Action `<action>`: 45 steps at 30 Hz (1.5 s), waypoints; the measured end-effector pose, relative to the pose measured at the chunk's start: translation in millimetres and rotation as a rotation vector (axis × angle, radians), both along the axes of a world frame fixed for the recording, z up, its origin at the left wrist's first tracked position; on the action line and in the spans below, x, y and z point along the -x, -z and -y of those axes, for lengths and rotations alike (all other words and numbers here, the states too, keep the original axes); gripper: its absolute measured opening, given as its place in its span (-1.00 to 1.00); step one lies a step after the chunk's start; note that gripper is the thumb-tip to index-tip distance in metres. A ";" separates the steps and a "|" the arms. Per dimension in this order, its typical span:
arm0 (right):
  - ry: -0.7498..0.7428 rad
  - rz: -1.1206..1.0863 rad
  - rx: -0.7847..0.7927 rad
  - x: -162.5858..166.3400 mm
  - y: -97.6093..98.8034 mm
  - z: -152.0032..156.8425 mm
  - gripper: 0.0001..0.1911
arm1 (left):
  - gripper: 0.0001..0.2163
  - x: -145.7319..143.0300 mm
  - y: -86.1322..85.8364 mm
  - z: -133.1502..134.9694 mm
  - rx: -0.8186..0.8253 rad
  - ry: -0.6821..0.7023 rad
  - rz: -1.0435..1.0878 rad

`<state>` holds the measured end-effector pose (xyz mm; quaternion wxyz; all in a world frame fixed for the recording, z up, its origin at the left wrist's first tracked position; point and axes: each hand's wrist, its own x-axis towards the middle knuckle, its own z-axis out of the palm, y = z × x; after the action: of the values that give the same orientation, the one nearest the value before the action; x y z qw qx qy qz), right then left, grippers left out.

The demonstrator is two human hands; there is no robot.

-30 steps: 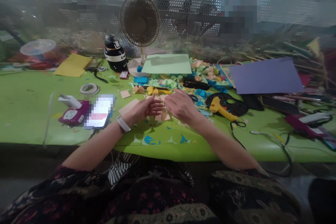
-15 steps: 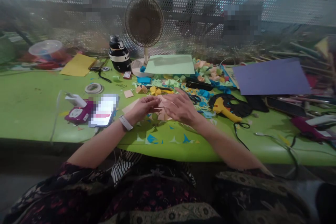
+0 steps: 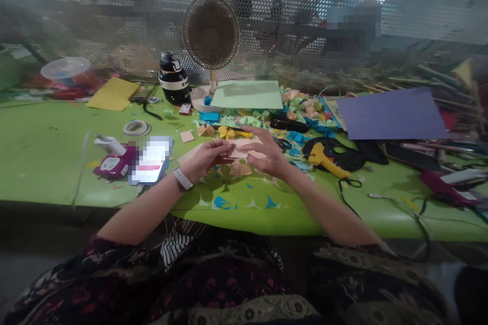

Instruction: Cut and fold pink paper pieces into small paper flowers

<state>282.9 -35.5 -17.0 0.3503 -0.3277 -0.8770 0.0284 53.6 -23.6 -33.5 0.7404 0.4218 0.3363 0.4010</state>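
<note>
A strip of peach paper (image 3: 244, 148) is held low over the near middle of the table. My left hand (image 3: 209, 158) pinches its left end between thumb and fingers. At its right end, the fingers and thumb of my right hand (image 3: 269, 153) are bent round the paper, with the index finger raised. Under and in front of my hands lie peach paper pieces (image 3: 240, 169) and blue offcuts (image 3: 223, 202). Just beyond them are a folded yellow paper piece (image 3: 226, 132) and a small peach square (image 3: 187, 136).
To the left are a phone (image 3: 150, 160), a purple power adapter (image 3: 114, 162) and a tape roll (image 3: 136, 128). A fan (image 3: 211, 33), black bottle (image 3: 174, 81) and green sheet (image 3: 247, 94) stand behind. Rightward lie a yellow glue gun (image 3: 328, 160) with its cable and a purple sheet (image 3: 392, 114).
My right hand has shifted slightly right and its index finger has lifted, showing more of the peach strip. My left hand stays nearly still, pinching the paper.
</note>
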 end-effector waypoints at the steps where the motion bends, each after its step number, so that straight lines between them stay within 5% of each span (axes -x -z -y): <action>1: -0.013 -0.007 -0.010 0.4 1.4 -1.3 -0.76 | -0.83 -0.1 -0.3 0.7 -0.005 -0.001 0.003; 13: 0.025 -0.211 0.081 11.9 7.4 0.3 -0.88 | -0.85 -4.9 -5.2 7.5 -0.059 0.024 0.038; 23: 0.034 -0.593 0.484 23.2 8.7 6.7 -0.61 | -0.62 -3.3 0.4 9.2 -0.257 0.063 -0.019; 45: 0.022 -0.543 0.432 25.0 7.2 7.4 -0.73 | -0.65 -5.7 -3.4 12.4 -0.348 0.030 -0.152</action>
<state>257.8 -42.9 -24.2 0.4937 -0.3842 -0.7218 0.2960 59.3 -36.0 -30.0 0.6346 0.5776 0.3104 0.4091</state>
